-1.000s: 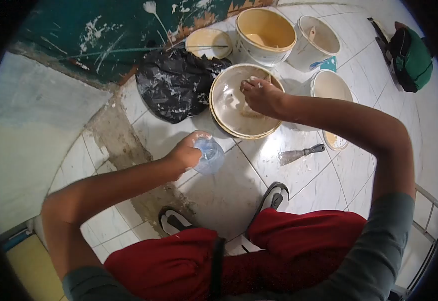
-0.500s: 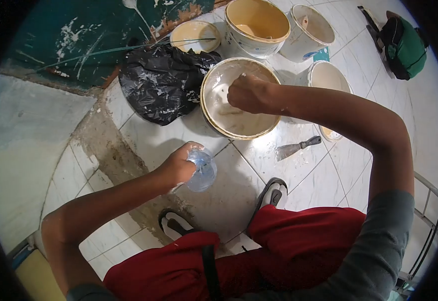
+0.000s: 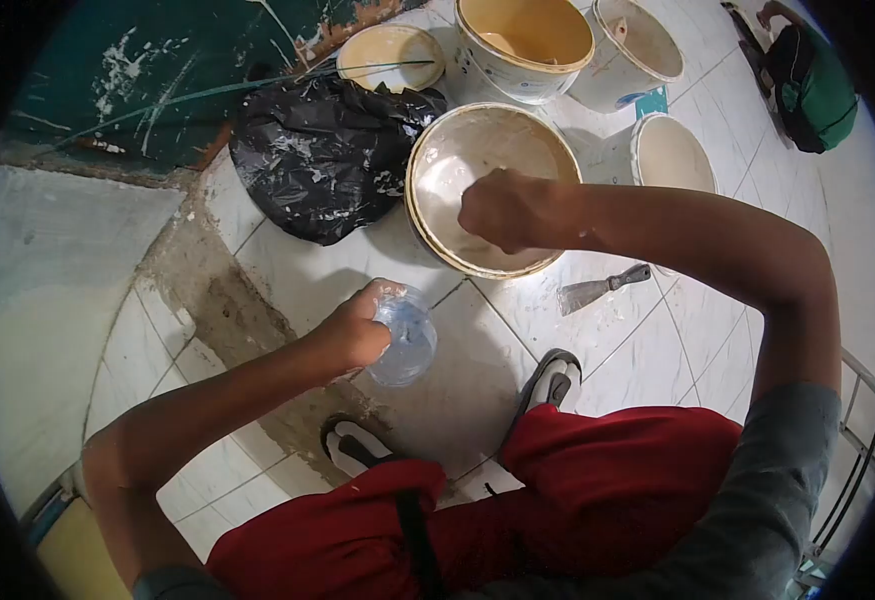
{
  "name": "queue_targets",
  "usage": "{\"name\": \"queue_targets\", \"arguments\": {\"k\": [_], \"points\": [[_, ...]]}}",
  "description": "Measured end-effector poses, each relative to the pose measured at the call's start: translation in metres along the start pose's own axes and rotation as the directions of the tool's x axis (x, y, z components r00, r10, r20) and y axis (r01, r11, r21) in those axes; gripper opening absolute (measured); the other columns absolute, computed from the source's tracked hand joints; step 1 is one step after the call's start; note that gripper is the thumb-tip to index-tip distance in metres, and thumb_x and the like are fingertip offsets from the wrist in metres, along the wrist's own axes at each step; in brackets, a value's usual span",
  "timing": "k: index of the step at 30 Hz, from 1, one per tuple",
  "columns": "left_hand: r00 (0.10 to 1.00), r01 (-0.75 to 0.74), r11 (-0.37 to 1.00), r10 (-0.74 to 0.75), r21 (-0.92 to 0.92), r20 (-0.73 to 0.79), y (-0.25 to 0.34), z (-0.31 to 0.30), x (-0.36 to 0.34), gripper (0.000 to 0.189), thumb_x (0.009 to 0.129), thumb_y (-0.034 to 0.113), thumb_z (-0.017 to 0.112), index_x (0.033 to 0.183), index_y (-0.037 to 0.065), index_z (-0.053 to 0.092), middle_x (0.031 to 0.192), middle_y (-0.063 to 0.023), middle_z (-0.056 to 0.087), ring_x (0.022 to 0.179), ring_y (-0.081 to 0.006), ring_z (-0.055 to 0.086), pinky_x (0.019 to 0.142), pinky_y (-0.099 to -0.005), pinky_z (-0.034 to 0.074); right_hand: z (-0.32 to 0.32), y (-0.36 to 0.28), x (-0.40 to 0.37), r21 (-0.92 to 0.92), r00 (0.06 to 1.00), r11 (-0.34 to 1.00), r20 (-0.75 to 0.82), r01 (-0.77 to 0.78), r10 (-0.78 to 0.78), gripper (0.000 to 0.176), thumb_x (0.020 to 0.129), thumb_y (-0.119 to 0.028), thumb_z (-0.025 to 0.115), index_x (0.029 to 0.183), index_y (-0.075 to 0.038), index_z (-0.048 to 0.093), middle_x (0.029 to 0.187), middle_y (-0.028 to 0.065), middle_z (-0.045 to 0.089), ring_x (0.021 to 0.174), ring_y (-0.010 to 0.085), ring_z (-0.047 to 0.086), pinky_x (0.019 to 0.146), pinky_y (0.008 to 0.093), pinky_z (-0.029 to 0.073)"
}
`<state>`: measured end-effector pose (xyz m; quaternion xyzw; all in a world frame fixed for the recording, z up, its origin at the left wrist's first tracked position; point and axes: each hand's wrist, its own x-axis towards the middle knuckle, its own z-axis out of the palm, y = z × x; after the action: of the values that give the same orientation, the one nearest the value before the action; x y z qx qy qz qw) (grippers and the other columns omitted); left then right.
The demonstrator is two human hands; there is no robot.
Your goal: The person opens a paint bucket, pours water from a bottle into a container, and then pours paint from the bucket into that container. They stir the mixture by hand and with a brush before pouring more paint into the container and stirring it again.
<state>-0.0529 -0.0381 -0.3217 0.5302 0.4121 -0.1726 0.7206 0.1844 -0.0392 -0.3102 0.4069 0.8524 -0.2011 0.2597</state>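
My left hand [image 3: 359, 335] is closed around the side of a clear plastic cup [image 3: 409, 345], held above the tiled floor in front of my feet. What the cup contains is hard to make out. Over the off-white plastic bucket [image 3: 487, 128], my right hand [image 3: 505, 210] is curled into a fist, back of the hand toward me. Its fingertips are hidden, so whatever it grips does not show. Pale smears coat the bucket's inner wall. Right of the bucket, a putty knife [image 3: 597, 291] with a dark handle lies on the floor.
A black plastic bag [image 3: 312, 165] lies left of the bucket, near a round lid [image 3: 389, 55]. Behind stand a yellowish bucket [image 3: 525, 75] and a white bucket [image 3: 612, 90]; another pale bucket [image 3: 672, 160] is to the right. A green-and-black bag [image 3: 815, 95] lies far right.
My right hand has shifted slightly lower within the bucket's outline, toward its near side. My left hand keeps the cup at nearly the same place. The view has moved a little.
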Motion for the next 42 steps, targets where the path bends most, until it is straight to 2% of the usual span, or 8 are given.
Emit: {"name": "queue_targets", "arguments": {"k": [6, 13, 20, 22, 25, 32, 35, 42], "points": [[0.996, -0.078, 0.993, 0.081, -0.085, 0.032, -0.011, 0.000, 0.004, 0.057, 0.070, -0.008, 0.035, 0.125, 0.007, 0.037, 0.112, -0.0134, 0.052, 0.100, -0.0194, 0.052, 0.082, -0.0314, 0.044, 0.010, 0.012, 0.004, -0.081, 0.945, 0.943, -0.083, -0.322, 0.316, 0.015, 0.068, -0.009, 0.063, 0.081, -0.003, 0.067, 0.081, 0.0150, 0.065, 0.080, 0.0275, 0.065, 0.067, 0.0374, 0.053], [0.999, 0.037, 0.999, -0.038, -0.036, -0.015, -0.003, -0.002, 0.010, 0.052, 0.074, -0.007, 0.039, 0.124, 0.007, 0.038, 0.109, -0.0126, 0.052, 0.099, -0.0189, 0.053, 0.082, -0.0315, 0.045, 0.005, 0.006, 0.012, 0.006, 0.991, 0.995, 0.090, -0.102, 0.101, 0.017, 0.065, -0.009, 0.065, 0.080, -0.003, 0.067, 0.080, 0.0168, 0.065, 0.081, 0.0289, 0.064, 0.066, 0.0392, 0.052], [0.998, 0.035, 0.999, -0.035, -0.006, -0.057, 0.004, 0.001, 0.004, 0.052, 0.074, -0.006, 0.040, 0.124, 0.008, 0.039, 0.109, -0.0130, 0.051, 0.098, -0.0194, 0.053, 0.081, -0.0314, 0.046, 0.019, 0.029, 0.018, 0.153, 0.891, 0.952, -0.339, -0.265, 0.302, 0.016, 0.060, -0.007, 0.065, 0.076, -0.003, 0.067, 0.078, 0.0189, 0.064, 0.076, 0.0301, 0.064, 0.062, 0.0399, 0.051], [0.997, 0.053, 0.999, -0.052, 0.002, -0.064, 0.004, 0.001, 0.002, 0.052, 0.074, -0.005, 0.040, 0.124, 0.008, 0.038, 0.109, -0.0132, 0.051, 0.098, -0.0196, 0.053, 0.081, -0.0317, 0.046, 0.018, 0.023, 0.018, 0.046, 0.947, 0.946, 0.015, -0.321, 0.321, 0.023, 0.060, -0.013, 0.069, 0.081, -0.005, 0.068, 0.086, 0.0176, 0.065, 0.084, 0.0287, 0.064, 0.067, 0.0388, 0.052], [0.997, 0.037, 0.999, -0.038, -0.015, -0.060, 0.002, -0.001, 0.001, 0.052, 0.074, -0.005, 0.041, 0.125, 0.007, 0.038, 0.111, -0.0142, 0.050, 0.099, -0.0199, 0.053, 0.081, -0.0321, 0.046, 0.008, 0.009, 0.013, 0.048, 0.976, 0.984, 0.141, -0.173, 0.165, 0.014, 0.061, -0.006, 0.064, 0.074, -0.003, 0.067, 0.075, 0.0184, 0.064, 0.074, 0.0306, 0.064, 0.061, 0.0389, 0.052], [0.998, 0.039, 0.999, -0.038, 0.009, -0.040, 0.002, -0.001, 0.004, 0.053, 0.074, -0.004, 0.039, 0.126, 0.006, 0.035, 0.111, -0.0151, 0.049, 0.099, -0.0210, 0.053, 0.080, -0.0321, 0.046, 0.008, 0.023, 0.019, 0.139, 0.912, 0.942, -0.244, -0.304, 0.331, 0.018, 0.060, -0.006, 0.065, 0.077, -0.001, 0.066, 0.073, 0.0185, 0.064, 0.073, 0.0311, 0.064, 0.062, 0.0397, 0.052], [0.999, 0.020, 1.000, -0.020, 0.003, -0.039, -0.004, -0.003, 0.008, 0.053, 0.074, -0.004, 0.039, 0.126, 0.007, 0.035, 0.110, -0.0150, 0.050, 0.098, -0.0208, 0.054, 0.079, -0.0322, 0.047, 0.016, 0.020, 0.025, -0.133, 0.947, 0.942, 0.046, -0.308, 0.317, 0.018, 0.059, -0.006, 0.065, 0.076, -0.001, 0.067, 0.073, 0.0188, 0.064, 0.071, 0.0313, 0.064, 0.061, 0.0381, 0.052], [0.997, 0.046, 0.998, -0.048, -0.031, -0.054, -0.004, -0.002, 0.008, 0.052, 0.075, -0.004, 0.039, 0.125, 0.006, 0.036, 0.109, -0.0152, 0.051, 0.096, -0.0207, 0.055, 0.079, -0.0321, 0.047, 0.000, 0.023, 0.025, 0.117, 0.982, 0.979, -0.064, -0.168, 0.176, 0.018, 0.054, -0.006, 0.065, 0.072, -0.002, 0.067, 0.073, 0.0167, 0.064, 0.072, 0.0325, 0.064, 0.060, 0.0370, 0.051]]}}
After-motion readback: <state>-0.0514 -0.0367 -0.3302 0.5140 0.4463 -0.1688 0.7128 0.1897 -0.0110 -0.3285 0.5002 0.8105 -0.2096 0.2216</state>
